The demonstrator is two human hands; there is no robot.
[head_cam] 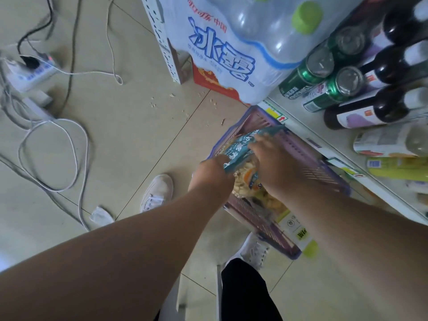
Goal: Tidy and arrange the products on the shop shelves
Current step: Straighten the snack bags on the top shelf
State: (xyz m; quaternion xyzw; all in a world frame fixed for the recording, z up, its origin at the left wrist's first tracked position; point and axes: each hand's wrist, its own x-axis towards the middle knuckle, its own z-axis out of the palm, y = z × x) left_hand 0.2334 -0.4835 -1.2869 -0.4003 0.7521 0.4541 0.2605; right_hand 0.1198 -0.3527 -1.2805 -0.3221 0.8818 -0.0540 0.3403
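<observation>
Far left on the floor: power strip (30, 72) with a black plug in it, white and grey cables (55, 156) looping across the tiles. Crumbs (183, 110) scattered near the middle. Your white shoes (157, 192) show below, one beside the basket's left edge, the other under its near end.

Your left hand (212, 173) has its grip clamped on the near left edge of a teal snack bag (240, 147). Your right hand (275, 163) holds the same bag from the right, fingers curled over it. The bag sits over the purple basket (324, 172), which holds more packets; image is blurred, so whether the bag touches them can't be told.

Top centre: shrink-wrapped pack of water bottles (234, 47) with green caps, a red box (215, 82) behind its lower edge. Right: white shelf (308, 133) carrying green cans (324, 77), then dark bottles (382, 107) lying side by side, more packaged goods further down.
</observation>
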